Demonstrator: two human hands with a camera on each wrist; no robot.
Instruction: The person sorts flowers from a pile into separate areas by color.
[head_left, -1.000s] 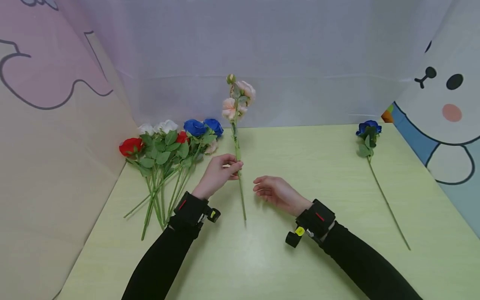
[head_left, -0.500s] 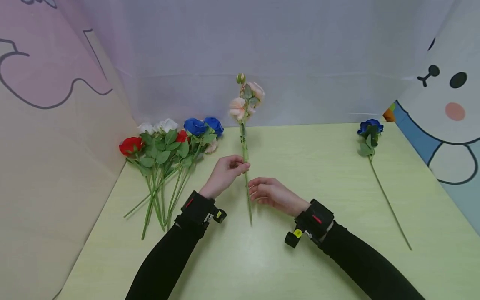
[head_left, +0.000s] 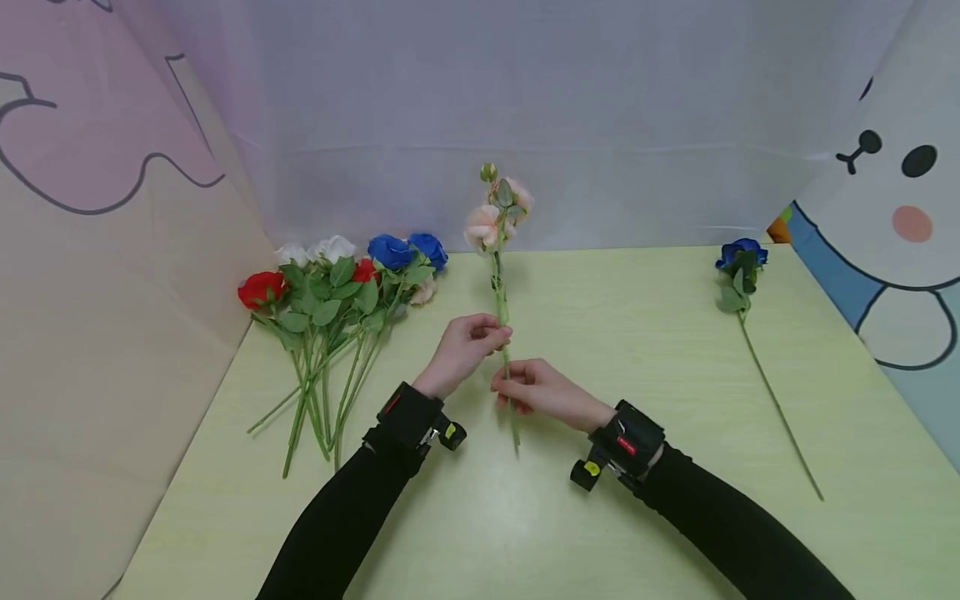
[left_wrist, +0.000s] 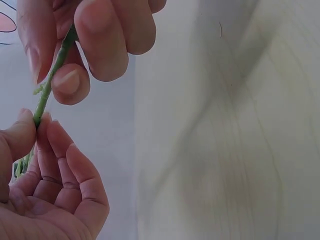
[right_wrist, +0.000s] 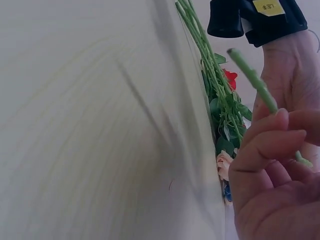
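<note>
A pale pink flower (head_left: 483, 227) with open blooms and a green bud on one long stem stands nearly upright over the middle of the table. My left hand (head_left: 461, 354) pinches its stem between thumb and fingertips. Lower down, the thumb and fingers of my right hand (head_left: 546, 393) close round the same stem. The left wrist view shows the green stem (left_wrist: 45, 97) running from one hand to the other. In the right wrist view the cut stem end (right_wrist: 245, 65) sticks out past my right fingers.
A bunch of red, white, blue and pink flowers (head_left: 326, 315) lies at the table's left, stems crossed toward me. Alone on the right lies a blue rose (head_left: 741, 254). Printed cloth (head_left: 555, 108) hangs behind the pale table (head_left: 645, 325).
My left hand has carried the pink flower to the right and slightly down. My right hand, apart from it a second ago, has moved to the lower stem and taken hold.
</note>
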